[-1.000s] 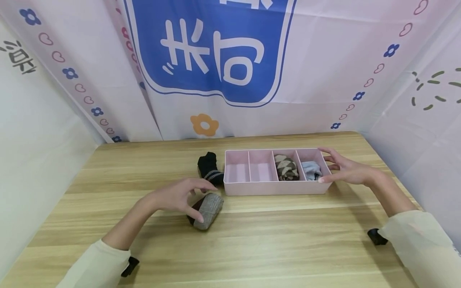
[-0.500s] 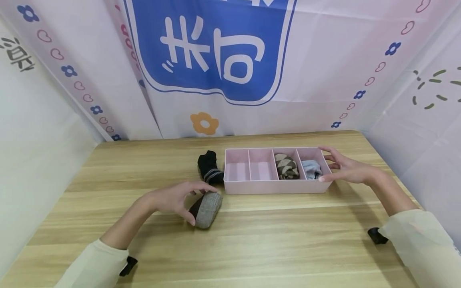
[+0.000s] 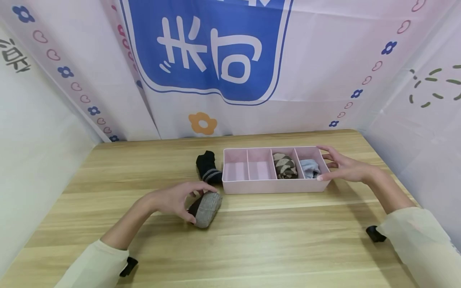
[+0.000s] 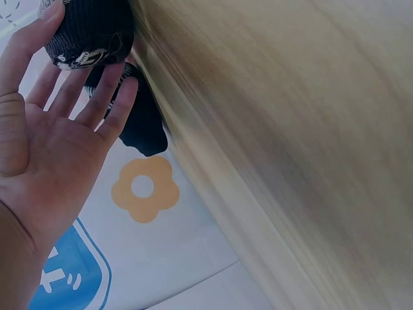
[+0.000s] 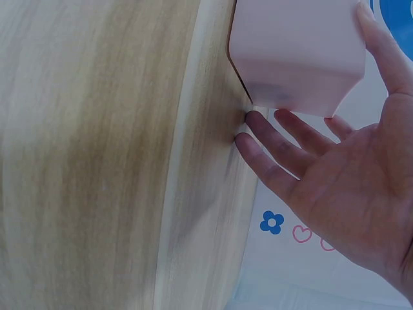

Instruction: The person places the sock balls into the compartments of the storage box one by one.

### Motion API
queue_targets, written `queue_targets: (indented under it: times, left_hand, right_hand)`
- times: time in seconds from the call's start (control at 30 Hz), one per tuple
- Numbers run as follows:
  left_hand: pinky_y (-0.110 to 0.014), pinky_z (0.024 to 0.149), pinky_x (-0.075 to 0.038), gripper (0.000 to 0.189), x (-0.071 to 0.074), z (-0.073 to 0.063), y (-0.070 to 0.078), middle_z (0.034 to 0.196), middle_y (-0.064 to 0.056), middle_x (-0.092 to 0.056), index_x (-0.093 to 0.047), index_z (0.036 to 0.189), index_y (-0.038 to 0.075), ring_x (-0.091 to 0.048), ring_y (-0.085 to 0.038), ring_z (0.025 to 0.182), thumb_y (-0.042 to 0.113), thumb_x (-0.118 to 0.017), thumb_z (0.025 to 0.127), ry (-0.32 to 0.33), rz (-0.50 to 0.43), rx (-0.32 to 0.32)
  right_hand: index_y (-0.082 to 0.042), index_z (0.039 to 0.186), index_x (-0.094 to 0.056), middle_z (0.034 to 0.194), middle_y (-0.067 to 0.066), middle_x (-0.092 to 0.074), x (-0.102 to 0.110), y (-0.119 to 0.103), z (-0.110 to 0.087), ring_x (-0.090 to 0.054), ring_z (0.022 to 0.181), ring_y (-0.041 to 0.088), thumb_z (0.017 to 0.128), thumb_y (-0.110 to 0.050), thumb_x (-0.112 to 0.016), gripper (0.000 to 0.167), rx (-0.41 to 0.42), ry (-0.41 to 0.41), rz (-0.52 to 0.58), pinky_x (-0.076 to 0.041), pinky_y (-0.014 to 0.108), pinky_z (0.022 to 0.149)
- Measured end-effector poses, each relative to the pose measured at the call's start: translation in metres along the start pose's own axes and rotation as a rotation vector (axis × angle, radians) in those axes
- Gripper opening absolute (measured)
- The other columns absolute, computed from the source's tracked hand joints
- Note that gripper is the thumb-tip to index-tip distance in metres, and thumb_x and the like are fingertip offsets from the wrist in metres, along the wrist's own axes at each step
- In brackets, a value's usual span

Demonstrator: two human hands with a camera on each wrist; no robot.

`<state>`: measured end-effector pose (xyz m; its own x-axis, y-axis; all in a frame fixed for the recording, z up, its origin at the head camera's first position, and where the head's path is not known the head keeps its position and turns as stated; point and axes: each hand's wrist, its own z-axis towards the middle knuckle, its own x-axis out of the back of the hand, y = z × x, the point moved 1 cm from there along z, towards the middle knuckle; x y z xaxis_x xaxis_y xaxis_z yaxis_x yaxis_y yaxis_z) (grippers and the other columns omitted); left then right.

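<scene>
My left hand (image 3: 171, 199) grips a rolled pair of grey and dark socks (image 3: 209, 209) on the table, thumb at the near side and fingers at the far side. In the left wrist view the dark end of the roll (image 4: 90, 35) shows between thumb and fingertips. My right hand (image 3: 347, 168) holds the right end of a pink divided box (image 3: 273, 187), thumb at the front corner and fingers round the back corner. A camouflage-patterned sock roll (image 3: 285, 166) lies in the third compartment from the left, and a light blue sock roll (image 3: 309, 168) in the rightmost one.
A black sock roll with grey stripes (image 3: 208, 168) lies against the box's left end. The wooden table (image 3: 259, 248) meets a printed cloth backdrop (image 3: 306, 80) behind, with cloth on both sides.
My left thumb has drawn back to the near left of the grey sock roll, and the fingers have closed in on it. The right hand and the box stay in place.
</scene>
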<state>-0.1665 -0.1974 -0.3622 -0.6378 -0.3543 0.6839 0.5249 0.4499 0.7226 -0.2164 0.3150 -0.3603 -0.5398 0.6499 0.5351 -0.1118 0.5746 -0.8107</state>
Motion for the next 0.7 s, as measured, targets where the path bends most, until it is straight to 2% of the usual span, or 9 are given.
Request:
queue_targets:
  times: [0.2,0.43,0.57,0.7]
  left_hand:
    - [-0.053,0.105,-0.046,0.089,-0.0033,-0.0013,-0.0002,0.146,-0.013,-0.052,-0.044,0.151,0.001,-0.049,-0.032,0.127,0.009,-0.092,0.076,-0.024,-0.033,0.011]
    - [-0.057,0.113,-0.040,0.096,-0.0050,0.0005,0.0043,0.152,-0.015,-0.048,-0.043,0.153,0.002,-0.046,-0.033,0.136,0.002,-0.093,0.071,-0.041,-0.008,0.043]
    - [-0.056,0.113,-0.040,0.092,-0.0053,0.0025,0.0056,0.151,-0.015,-0.049,-0.045,0.151,0.002,-0.048,-0.031,0.134,0.001,-0.091,0.071,-0.035,0.013,0.019]
    - [-0.051,0.108,-0.045,0.092,-0.0045,0.0038,0.0075,0.147,-0.012,-0.051,-0.044,0.152,0.005,-0.050,-0.028,0.128,0.004,-0.091,0.073,-0.016,0.007,-0.015]
  right_hand:
    - [-0.012,0.164,-0.001,0.161,0.041,-0.013,0.0001,-0.0010,0.0006,-0.021,0.144,0.064,0.093,-0.022,-0.074,0.103,-0.008,0.001,-0.001,-0.029,0.074,0.112]
    - [-0.013,0.165,-0.001,0.161,0.040,-0.014,-0.0001,-0.0014,0.0012,-0.021,0.144,0.063,0.093,-0.023,-0.075,0.103,-0.012,0.001,-0.001,-0.029,0.073,0.112]
    - [-0.013,0.165,-0.001,0.162,0.040,-0.014,-0.0004,-0.0014,0.0010,-0.022,0.144,0.063,0.093,-0.022,-0.075,0.104,-0.015,0.003,0.003,-0.029,0.073,0.112]
    - [-0.011,0.164,-0.001,0.161,0.040,-0.015,-0.0007,-0.0014,0.0008,-0.022,0.144,0.063,0.093,-0.022,-0.075,0.104,-0.006,0.003,0.004,-0.030,0.073,0.111]
